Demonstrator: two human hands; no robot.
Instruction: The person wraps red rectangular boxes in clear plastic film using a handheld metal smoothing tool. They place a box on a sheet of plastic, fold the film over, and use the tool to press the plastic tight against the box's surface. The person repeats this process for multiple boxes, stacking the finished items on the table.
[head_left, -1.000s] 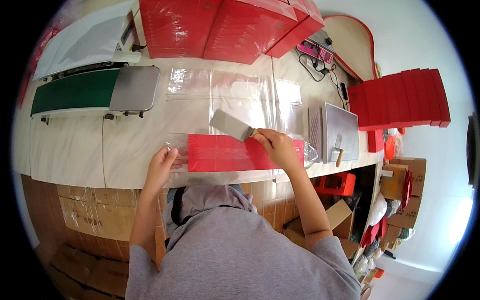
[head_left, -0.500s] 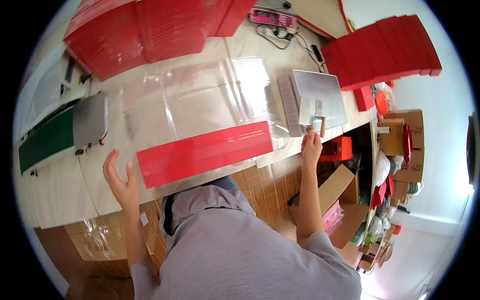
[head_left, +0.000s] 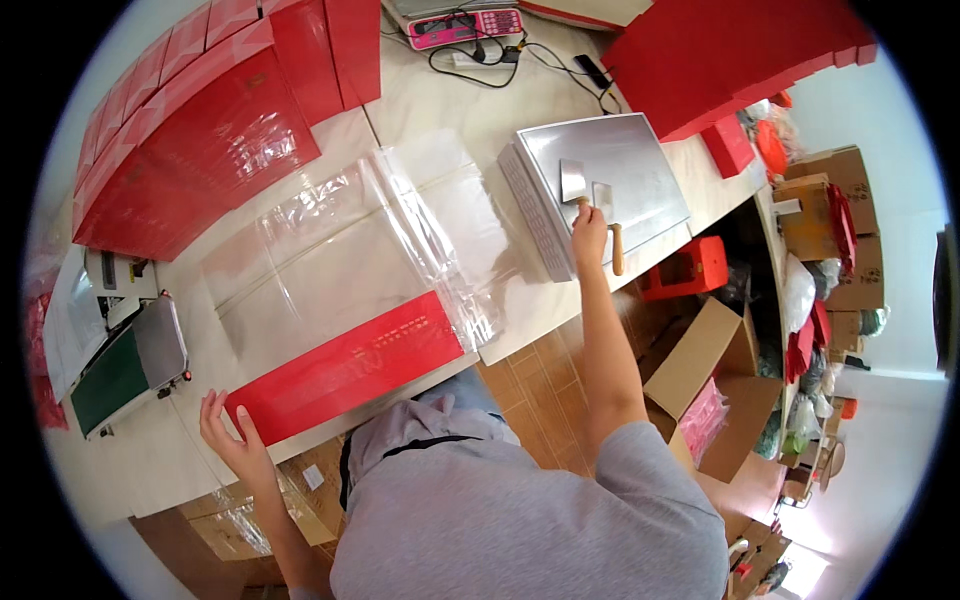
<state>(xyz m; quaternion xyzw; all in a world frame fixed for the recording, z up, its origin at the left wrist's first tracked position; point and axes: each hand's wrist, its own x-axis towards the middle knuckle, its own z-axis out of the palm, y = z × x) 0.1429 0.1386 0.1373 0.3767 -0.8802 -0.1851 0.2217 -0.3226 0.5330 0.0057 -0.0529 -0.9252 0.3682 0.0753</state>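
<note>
My right hand (head_left: 589,232) grips a scraper (head_left: 571,180) by its handle, its broad blade over the silver-topped square machine (head_left: 640,155). A second scraper (head_left: 617,247) with a wooden handle lies on that top, just right of my hand. My left hand (head_left: 232,435), fingers apart and holding nothing, is at the left end of a long flat red piece (head_left: 345,365), which lies along the table's near edge with clear plastic film (head_left: 300,250) behind and around it.
Red boxes (head_left: 190,160) stand back left and more (head_left: 720,55) back right. A conveyor machine (head_left: 110,380) sits at left. A pink electronic device (head_left: 460,28) with cables lies at the back. Below right are a red stool (head_left: 685,268) and an open carton (head_left: 690,350).
My right hand has carried the scraper from over the red piece rightward onto the silver top. My left hand has released the plastic and spread open. The view has turned rightward.
</note>
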